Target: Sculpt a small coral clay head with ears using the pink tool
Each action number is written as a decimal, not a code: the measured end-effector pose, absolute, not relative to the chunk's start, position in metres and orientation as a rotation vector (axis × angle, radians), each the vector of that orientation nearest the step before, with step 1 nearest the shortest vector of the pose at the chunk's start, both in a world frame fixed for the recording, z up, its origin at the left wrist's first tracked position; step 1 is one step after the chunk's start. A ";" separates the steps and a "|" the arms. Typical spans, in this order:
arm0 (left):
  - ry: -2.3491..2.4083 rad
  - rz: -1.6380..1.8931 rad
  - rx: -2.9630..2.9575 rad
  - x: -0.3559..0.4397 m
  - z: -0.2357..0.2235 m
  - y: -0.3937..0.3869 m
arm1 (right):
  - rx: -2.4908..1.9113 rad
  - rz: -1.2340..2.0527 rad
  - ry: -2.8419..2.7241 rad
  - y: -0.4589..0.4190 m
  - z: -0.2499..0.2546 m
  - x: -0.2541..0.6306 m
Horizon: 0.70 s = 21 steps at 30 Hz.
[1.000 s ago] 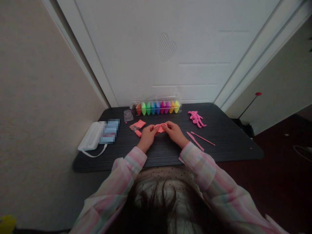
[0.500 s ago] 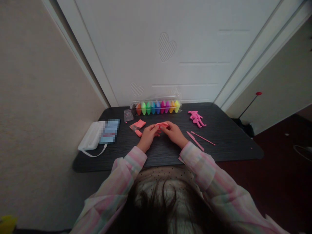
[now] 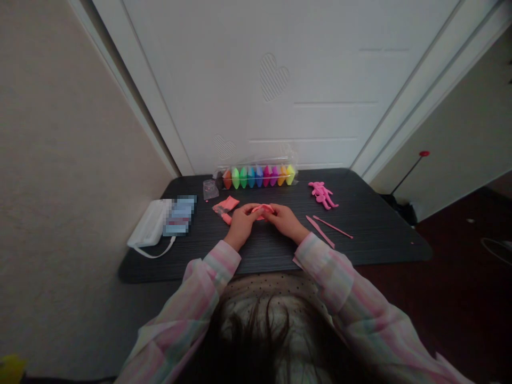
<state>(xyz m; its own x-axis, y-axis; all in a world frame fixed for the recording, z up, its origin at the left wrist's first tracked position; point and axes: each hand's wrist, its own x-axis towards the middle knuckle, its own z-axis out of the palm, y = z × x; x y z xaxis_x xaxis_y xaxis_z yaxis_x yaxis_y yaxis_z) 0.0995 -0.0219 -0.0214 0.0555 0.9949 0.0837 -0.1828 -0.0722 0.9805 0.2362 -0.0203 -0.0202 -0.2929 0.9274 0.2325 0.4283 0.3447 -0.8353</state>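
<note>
Both my hands meet over the middle of the dark table point(image 3: 360, 240), pinching a lump of salmon-pink clay point(image 3: 263, 210) between their fingertips. My left hand point(image 3: 241, 224) grips its left side and my right hand point(image 3: 286, 220) its right side. Most of the lump is hidden by my fingers. Just left of my left hand lie an opened pink clay packet point(image 3: 226, 204) and a small pink clay piece point(image 3: 227, 218).
A clear pack of coloured clay point(image 3: 258, 176) stands at the table's far edge with a small clear bag point(image 3: 210, 189) beside it. Pink clay figures point(image 3: 322, 194) and two pink modelling tools point(image 3: 326, 228) lie to the right. A white case point(image 3: 149, 229) lies at left.
My hands have drawn closer together, pressing the clay from a spread strip into a smaller lump between the fingertips.
</note>
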 end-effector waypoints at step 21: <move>0.729 1.224 0.624 0.095 -0.017 -0.021 | -1.008 1.241 -1.445 -0.018 -0.016 0.237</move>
